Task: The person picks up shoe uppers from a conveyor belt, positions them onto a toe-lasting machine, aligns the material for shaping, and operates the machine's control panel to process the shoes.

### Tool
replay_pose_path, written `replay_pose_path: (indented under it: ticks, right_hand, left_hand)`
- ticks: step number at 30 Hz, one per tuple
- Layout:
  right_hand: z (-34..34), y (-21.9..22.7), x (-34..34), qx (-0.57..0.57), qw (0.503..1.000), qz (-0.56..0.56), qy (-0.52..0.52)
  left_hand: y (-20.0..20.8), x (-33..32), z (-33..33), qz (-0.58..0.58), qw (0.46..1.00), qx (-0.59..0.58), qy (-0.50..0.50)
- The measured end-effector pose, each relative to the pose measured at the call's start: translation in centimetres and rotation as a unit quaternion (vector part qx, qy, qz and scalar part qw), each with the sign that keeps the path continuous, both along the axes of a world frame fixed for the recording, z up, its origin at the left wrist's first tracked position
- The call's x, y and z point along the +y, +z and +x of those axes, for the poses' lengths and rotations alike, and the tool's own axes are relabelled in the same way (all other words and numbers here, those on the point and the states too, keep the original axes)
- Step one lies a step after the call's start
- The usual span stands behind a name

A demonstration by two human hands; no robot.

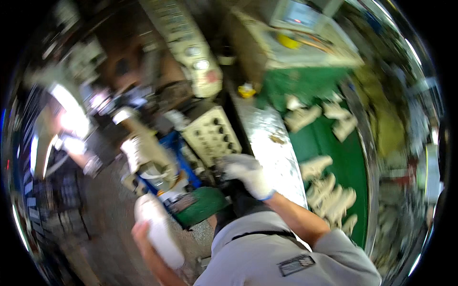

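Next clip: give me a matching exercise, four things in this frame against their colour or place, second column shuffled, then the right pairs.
Things:
1. right hand
2. left hand
3. belt
4. control box

Descriptions:
A. green, carrying pale shoe-like pieces
B. cream, with rows of dark knobs
C. in a white glove, reaching forward near the centre
D. at lower left, gripping a white bottle-like thing

Pairs: 1-C, 2-D, 3-A, 4-B. The picture is motion-blurred, so finer details cannot be told.
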State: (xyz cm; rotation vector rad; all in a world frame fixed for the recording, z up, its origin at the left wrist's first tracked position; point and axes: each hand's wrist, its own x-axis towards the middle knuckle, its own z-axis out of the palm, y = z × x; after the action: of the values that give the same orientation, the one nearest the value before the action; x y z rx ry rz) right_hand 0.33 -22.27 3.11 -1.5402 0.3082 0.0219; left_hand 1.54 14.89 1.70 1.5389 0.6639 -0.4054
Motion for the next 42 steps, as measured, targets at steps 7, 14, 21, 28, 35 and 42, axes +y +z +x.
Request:
replay_pose_path:
  ticks: [7,14,21,28,35,42]
  right_hand:
    - [1.3,4.1,-0.1,-0.080,0.953,0.279,0.091]
    - [-16.5,-3.4,-27.1,0.119,0.973,0.044,-0.194]
    - [-19.8,-19.5,-43.9,0.460,0.755,-0.395,-0.249]
    - [3.4,-33.8,-46.3,0.379,0.769,-0.112,-0.501]
    - [-9.1,-23.1,-32.6,0.054,0.901,0.350,-0.249]
    - [-9.4,-13.2,-10.8,0.181,0.884,0.401,-0.155]
  left_hand:
    - [3.6,-12.8,2.0,-0.039,0.974,-0.186,-0.126]
    - [6.9,-16.6,5.4,0.296,0.835,-0.441,-0.141]
    - [-0.6,-4.8,10.6,0.473,0.847,-0.243,-0.010]
    - [-3.1,-10.5,12.5,0.381,0.893,-0.240,0.017]
    - [-0.4,-11.8,9.8,0.304,0.933,-0.172,0.087]
    - [1.7,-13.7,11.0,0.272,0.942,-0.196,0.010]
